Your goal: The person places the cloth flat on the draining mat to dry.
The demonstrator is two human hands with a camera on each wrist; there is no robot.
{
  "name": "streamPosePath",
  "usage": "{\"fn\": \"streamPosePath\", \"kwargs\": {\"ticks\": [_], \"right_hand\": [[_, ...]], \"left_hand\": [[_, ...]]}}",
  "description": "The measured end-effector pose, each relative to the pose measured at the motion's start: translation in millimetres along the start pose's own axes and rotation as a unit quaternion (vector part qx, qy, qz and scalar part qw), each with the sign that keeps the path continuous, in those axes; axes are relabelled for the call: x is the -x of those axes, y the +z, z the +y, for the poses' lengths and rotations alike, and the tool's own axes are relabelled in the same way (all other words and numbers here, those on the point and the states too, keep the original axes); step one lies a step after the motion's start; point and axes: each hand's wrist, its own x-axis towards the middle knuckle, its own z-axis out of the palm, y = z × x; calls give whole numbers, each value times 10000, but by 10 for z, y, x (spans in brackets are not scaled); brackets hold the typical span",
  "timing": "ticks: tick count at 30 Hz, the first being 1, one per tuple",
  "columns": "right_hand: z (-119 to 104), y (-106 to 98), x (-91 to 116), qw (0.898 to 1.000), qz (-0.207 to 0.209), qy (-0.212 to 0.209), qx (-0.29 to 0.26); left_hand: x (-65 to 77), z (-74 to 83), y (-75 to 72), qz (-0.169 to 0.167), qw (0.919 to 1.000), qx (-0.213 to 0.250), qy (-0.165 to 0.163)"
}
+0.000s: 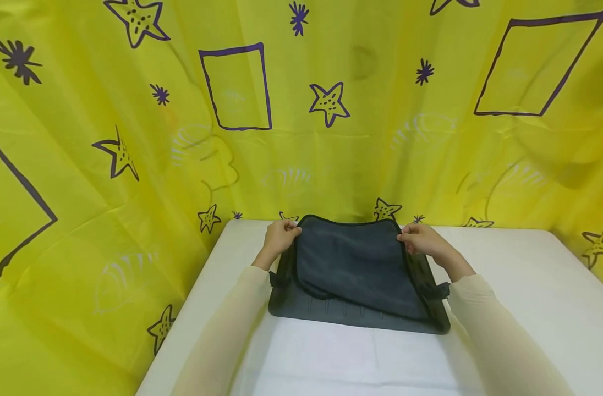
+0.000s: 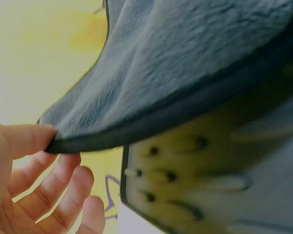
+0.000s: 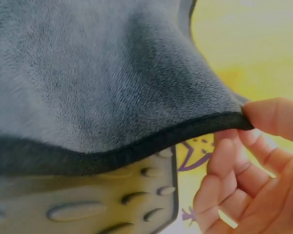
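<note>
A dark grey plush cloth (image 1: 351,258) with black edging, likely a cleaning towel, is held up by its two upper corners. My left hand (image 1: 280,237) pinches the left corner between thumb and forefinger. At the right corner, my right hand (image 1: 424,241) pinches the edge the same way, its other fingers loosely bent in the right wrist view. The cloth hangs over a dark, shallow tray (image 1: 311,308) and hides most of it. Raised oval bumps show on the tray (image 3: 78,210) in the right wrist view. Whether the lower edge touches the tray, I cannot tell.
The tray stands on a white table (image 1: 331,357). Behind and to the left hangs a yellow curtain (image 1: 291,148) with purple stars and outlined frames, close to the table's far edge. Dark straps (image 1: 434,291) sit at both wrists.
</note>
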Motion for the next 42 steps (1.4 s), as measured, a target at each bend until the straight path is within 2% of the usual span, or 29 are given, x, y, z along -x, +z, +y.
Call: {"fn": "streamPosePath", "kwargs": {"ticks": [5,10,14,19,26,34,38,42], "right_hand": [[82,30,-174,9996,73,176,-221],[260,79,-267,9982,339,185,-450],[382,114,-321,9978,405,270,-450],[476,155,-368,9971,512,545,-136],[510,145,-373,9969,562,544,-125],[549,148,-396,9971,569,509,62],[544,144,-405,9973,489,528,158],[540,128,-410,9979,442,459,127]], "left_hand": [[-123,-32,0,-246,9994,42,-235],[-169,-53,64,-462,9979,-151,-422],[-170,-67,120,-411,9972,-292,-549],[-143,-50,173,-309,9969,-201,-699],[-166,-59,289,-56,9958,-527,-750],[-155,-164,385,181,9951,-357,-909],[-168,-197,359,121,9968,-181,-772],[-184,-212,321,-95,9979,-146,-621]]}}
